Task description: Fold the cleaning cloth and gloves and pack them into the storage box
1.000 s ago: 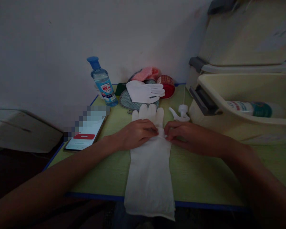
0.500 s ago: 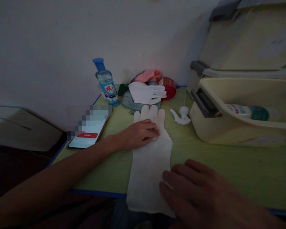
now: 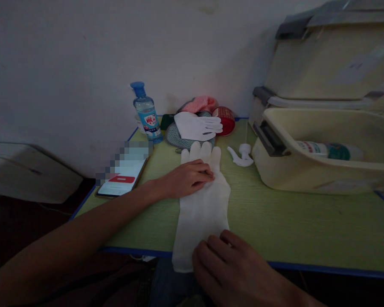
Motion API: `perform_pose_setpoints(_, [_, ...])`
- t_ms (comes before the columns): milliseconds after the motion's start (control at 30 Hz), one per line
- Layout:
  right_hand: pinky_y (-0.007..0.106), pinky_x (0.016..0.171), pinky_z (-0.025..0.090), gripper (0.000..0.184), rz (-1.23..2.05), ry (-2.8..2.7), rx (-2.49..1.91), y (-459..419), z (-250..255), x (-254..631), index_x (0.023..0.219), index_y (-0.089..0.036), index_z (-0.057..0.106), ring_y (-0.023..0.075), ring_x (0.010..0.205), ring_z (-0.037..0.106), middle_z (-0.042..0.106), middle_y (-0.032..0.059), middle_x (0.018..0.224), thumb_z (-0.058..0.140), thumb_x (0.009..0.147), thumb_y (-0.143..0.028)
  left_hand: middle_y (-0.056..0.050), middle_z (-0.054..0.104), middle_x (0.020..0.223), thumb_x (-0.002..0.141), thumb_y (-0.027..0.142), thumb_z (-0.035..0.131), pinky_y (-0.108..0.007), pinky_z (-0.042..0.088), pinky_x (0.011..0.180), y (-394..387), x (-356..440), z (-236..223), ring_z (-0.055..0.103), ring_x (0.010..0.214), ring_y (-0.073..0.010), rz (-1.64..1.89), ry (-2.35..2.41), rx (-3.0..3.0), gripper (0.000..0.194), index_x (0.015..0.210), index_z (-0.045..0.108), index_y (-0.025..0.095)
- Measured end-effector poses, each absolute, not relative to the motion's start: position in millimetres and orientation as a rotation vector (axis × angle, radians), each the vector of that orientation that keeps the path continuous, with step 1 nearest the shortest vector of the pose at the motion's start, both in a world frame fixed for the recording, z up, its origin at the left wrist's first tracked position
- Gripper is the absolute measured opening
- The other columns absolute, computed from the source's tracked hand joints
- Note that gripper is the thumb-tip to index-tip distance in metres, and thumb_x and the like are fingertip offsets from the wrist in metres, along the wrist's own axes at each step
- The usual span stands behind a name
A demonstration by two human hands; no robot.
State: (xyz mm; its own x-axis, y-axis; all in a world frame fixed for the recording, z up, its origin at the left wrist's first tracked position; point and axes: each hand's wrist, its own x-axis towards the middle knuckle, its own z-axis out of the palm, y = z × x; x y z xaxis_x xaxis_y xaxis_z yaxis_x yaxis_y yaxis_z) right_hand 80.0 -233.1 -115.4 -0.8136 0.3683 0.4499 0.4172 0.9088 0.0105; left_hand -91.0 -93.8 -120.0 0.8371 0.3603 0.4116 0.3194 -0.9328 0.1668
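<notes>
A long white glove (image 3: 204, 213) lies flat on the green table, fingers pointing away from me, its cuff hanging past the front edge. My left hand (image 3: 192, 178) rests across its palm area with the fingertips pinched together on the fabric. At the right side of the cuff is my right hand (image 3: 233, 264), its fingers curled over the edge and hiding that corner. Beyond the glove's fingertips, a smaller white glove (image 3: 195, 126) lies on a grey mesh cloth (image 3: 176, 136).
A phone (image 3: 123, 172) and a blue-capped bottle (image 3: 149, 115) occupy the left side. Behind are a pink cloth (image 3: 203, 103) and a red round container (image 3: 226, 120). A white pump head (image 3: 241, 155) lies near a cream bin (image 3: 288, 181) holding a bottle (image 3: 336, 151).
My right hand has moved left and down onto the glove's cuff, and its fingers have curled in. My left hand stays on the glove. The view has shifted slightly.
</notes>
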Motion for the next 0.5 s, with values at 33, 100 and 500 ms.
perform_pose_setpoints(33, [0.030,0.056,0.033,0.018,-0.136,-2.622,-0.566,-232.6,-115.3,80.0,0.079,-0.016,0.059,0.0150,0.062,0.047,0.060,0.0000,0.070,0.043,0.088,-0.012,-0.008,0.066,0.100,0.088,0.012,0.046,-0.031,0.047,0.086,-93.9,-91.0,-119.6,0.056,0.093,-0.0158,0.682,0.542,2.919,0.024,0.098,0.067,0.013])
perform_pose_setpoints(100, [0.030,0.055,0.033,0.020,-0.113,-2.615,-0.566,-230.9,-113.9,81.0,0.078,-0.015,0.059,0.0148,0.061,0.047,0.060,0.0004,0.069,0.043,0.088,-0.011,-0.008,0.066,0.099,0.088,0.012,0.046,-0.031,0.047,0.086,-94.2,-90.7,-119.1,0.056,0.093,-0.0159,0.684,0.544,2.912,0.024,0.098,0.067,0.012])
perform_pose_setpoints(500, [0.029,0.050,0.031,0.020,-0.060,-2.642,-0.563,-229.2,-102.0,83.6,0.071,-0.015,0.059,0.0140,0.053,0.044,0.055,-0.0004,0.059,0.046,0.086,-0.011,-0.008,0.066,0.103,0.089,0.012,0.044,-0.031,0.047,0.086,-94.6,-91.6,-119.3,0.057,0.095,-0.0157,0.645,0.538,2.989,0.025,0.100,0.066,0.013])
